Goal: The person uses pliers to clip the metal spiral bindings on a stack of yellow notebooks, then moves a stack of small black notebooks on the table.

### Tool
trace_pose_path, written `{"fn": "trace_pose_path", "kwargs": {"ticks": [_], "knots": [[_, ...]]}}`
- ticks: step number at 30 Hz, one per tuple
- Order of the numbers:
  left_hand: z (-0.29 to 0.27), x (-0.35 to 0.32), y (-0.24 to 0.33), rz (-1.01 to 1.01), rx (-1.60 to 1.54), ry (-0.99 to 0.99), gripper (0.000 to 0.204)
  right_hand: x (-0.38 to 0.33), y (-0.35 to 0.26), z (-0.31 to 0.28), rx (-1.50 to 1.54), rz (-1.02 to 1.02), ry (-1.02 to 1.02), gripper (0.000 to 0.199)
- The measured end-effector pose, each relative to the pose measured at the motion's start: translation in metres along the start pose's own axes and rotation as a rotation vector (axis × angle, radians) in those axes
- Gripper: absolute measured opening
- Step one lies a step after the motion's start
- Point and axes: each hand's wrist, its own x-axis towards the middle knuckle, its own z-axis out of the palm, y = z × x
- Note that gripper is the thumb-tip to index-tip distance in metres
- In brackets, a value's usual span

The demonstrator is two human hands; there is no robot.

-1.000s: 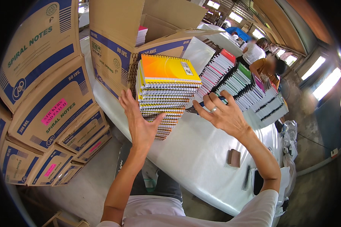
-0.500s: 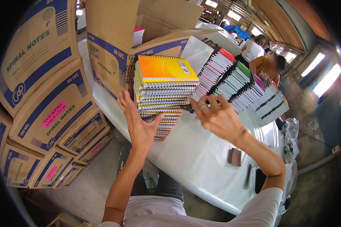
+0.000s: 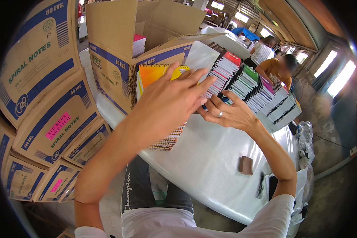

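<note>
A tall stack of spiral notebooks [image 3: 148, 76] with yellow-orange covers stands on the table at centre, its wire coils facing me. My left hand [image 3: 174, 95] passes in front of the stack, fingers spread and slightly blurred, holding nothing that I can see. It hides most of the coils and the top cover's right part. Just right of the stack, my right hand [image 3: 229, 113] is closed around a small dark tool with blue parts [image 3: 225, 98]; its kind is mostly hidden by the fingers. The left fingertips are close to the right hand; whether they touch, I cannot tell.
Rows of stacked notebooks [image 3: 248, 85] with red, green and purple covers stand right of centre. An open carton [image 3: 111, 65] is behind the stack; closed cartons [image 3: 47, 107] rise at left. A brown block [image 3: 246, 165] and loose black coils [image 3: 260, 185] lie near right. A co-worker [image 3: 275, 71] bends over the far end.
My left hand has left the stack's left side and swung right, across its front toward my right hand. My right hand has drawn slightly away from the coils, turning the tool upward.
</note>
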Motion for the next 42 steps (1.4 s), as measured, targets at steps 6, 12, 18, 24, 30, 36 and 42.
{"fn": "trace_pose_path", "kwargs": {"ticks": [6, 12, 18, 24, 30, 36, 42], "knots": [[0.001, 0.033, -0.038, -0.255, 0.166, -0.464, 0.039, 0.003, 0.008, 0.004, -0.012, -0.072, 0.053, 0.043], [0.019, 0.023, -0.06, -0.239, 0.118, -0.413, 0.039, 0.002, 0.01, 0.01, -0.008, -0.097, 0.09, 0.043], [0.019, 0.021, -0.06, -0.223, 0.116, -0.391, 0.038, 0.014, -0.024, -0.028, 0.181, 0.218, -0.402, 0.038], [0.018, 0.019, -0.06, -0.195, 0.101, -0.375, 0.038, 0.012, 0.007, -0.023, 0.217, 0.104, -0.091, 0.039], [0.021, 0.018, -0.062, -0.19, 0.101, -0.356, 0.042, 0.007, 0.023, 0.003, 0.039, -0.086, 0.038, 0.048], [0.019, 0.018, -0.058, -0.217, 0.103, -0.347, 0.038, 0.013, 0.015, -0.015, 0.068, -0.068, -0.023, 0.035], [0.018, 0.016, -0.058, -0.188, 0.094, -0.331, 0.039, 0.027, -0.001, -0.043, 0.22, 0.193, -0.229, 0.026]]}}
